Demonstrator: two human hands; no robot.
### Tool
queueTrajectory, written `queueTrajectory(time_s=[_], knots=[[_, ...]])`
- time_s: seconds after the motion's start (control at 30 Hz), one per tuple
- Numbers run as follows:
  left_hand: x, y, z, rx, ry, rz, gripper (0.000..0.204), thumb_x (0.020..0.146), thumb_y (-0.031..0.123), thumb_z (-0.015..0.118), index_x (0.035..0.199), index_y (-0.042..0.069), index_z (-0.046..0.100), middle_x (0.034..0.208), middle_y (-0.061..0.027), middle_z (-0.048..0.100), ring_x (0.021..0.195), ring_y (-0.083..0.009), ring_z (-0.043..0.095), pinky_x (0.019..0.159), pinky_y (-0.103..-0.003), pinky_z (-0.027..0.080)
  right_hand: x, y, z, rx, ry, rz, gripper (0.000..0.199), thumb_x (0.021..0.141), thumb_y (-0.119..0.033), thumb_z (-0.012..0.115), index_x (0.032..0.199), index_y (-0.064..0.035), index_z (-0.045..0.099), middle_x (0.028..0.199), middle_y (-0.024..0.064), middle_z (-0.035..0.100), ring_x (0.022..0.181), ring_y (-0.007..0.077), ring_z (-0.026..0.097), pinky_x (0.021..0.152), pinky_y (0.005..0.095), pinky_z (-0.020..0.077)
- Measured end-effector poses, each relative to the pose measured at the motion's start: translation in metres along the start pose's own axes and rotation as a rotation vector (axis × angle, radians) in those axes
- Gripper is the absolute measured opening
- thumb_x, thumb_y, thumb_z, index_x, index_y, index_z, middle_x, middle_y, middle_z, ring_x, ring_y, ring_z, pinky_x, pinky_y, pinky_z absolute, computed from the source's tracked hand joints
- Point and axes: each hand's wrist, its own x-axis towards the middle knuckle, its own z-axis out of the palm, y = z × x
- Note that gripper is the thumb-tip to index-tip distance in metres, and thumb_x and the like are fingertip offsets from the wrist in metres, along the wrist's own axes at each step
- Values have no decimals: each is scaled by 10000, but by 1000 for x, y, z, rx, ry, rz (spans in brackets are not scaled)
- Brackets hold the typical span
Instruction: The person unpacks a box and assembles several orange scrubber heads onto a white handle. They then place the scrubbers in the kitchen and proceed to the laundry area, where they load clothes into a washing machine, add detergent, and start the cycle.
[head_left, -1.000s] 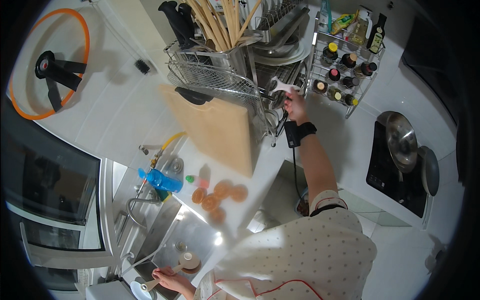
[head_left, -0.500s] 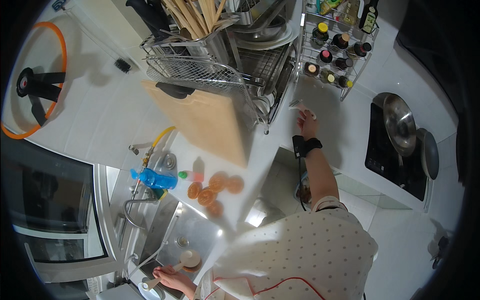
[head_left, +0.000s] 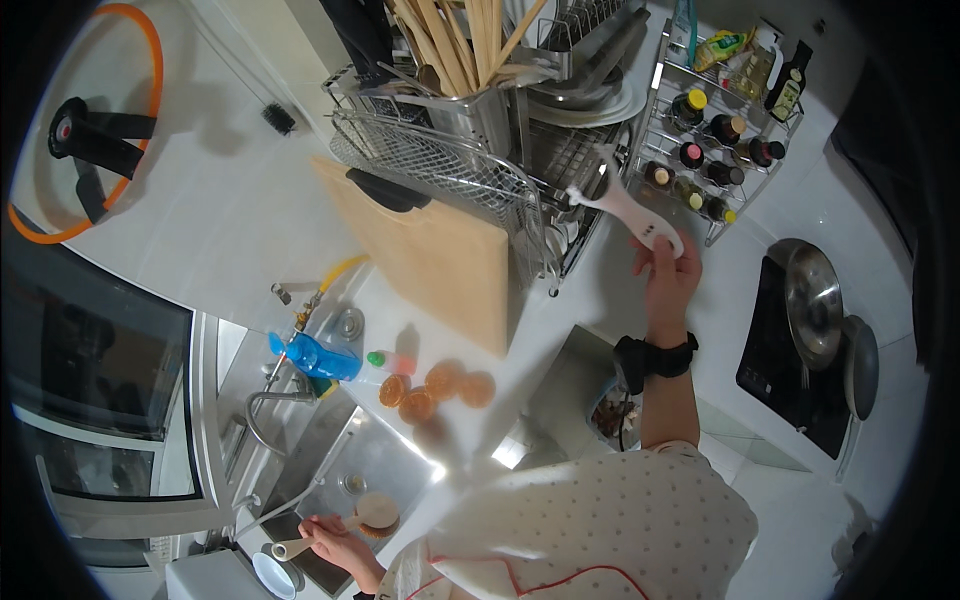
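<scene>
Right hand (head_left: pixel 672 278) grasps a pale pink, Y-shaped tool (head_left: pixel 632 215); left hand (head_left: pixel 335 545) grasps a round, beige-handled brush (head_left: pixel 377 511)

At the lower left of the frame, the left hand's fingers curl around the brush's handle. The round, brown-bristled head shows over a grey metal sink (head_left: pixel 400 462); whether it touches the basin cannot be told. A white, round bowl (head_left: pixel 273 577) sits near that hand.

Right of centre, the right hand, with a black wristband (head_left: pixel 655 358) below it, pinches the tool's rounded end between thumb and fingers. The tool's forked end points to the upper left, before a silver wire dish rack (head_left: pixel 430 145); contact there is unclear.

Between the hands, a white countertop (head_left: pixel 540 325) bears translucent orange, round pieces (head_left: pixel 417 405), a small green-capped bottle (head_left: pixel 395 362) and a blue plastic bottle (head_left: pixel 325 360).

Farther up, a beige, rectangular cutting board (head_left: pixel 430 250) leans against the dish rack. At the right, a shiny steel pan (head_left: pixel 815 305) rests on a black, flat cooktop (head_left: pixel 765 375). At the upper right stands a silver metal rack of bottles (head_left: pixel 653 80).
</scene>
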Motion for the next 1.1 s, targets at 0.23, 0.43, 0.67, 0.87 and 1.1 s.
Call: queueTrajectory(time_s=[0.23,0.43,0.67,0.87,1.1], knots=[[1,6,13,-21,27,47,147,936,168,402,831,65,399,650,20,321,503,-61,278,523,-217,287,27,-22,51,-319,-275,19,181,859,-125,574,998,-11,557,805,45,624,634,51,523,548,195,424],[0,-9,-10,11,25,48,133,938,175,404,863,66,422,665,20,365,515,-58,308,527,-211,297,41,-15,48,-56,-290,33,194,855,-110,570,1016,-3,549,843,47,618,697,73,565,599,194,450],[-6,-13,-10,-11,88,15,148,948,182,380,880,63,435,630,22,345,533,-62,321,565,-220,327,53,-10,46,-128,-591,162,199,855,-103,563,1029,-6,568,881,46,617,740,84,573,654,205,456],[-3,-15,-5,-9,38,41,122,934,138,398,830,81,424,607,20,325,497,-61,286,513,-215,265,81,8,83,-215,-769,115,196,857,-115,569,1027,-24,601,821,0,604,676,64,523,613,203,434],[-5,-17,-2,23,38,16,138,939,162,378,850,64,419,595,23,308,516,-67,292,558,-223,304,89,8,98,-574,-850,-1,169,809,-143,605,950,-56,639,703,15,580,597,76,498,543,228,408]])
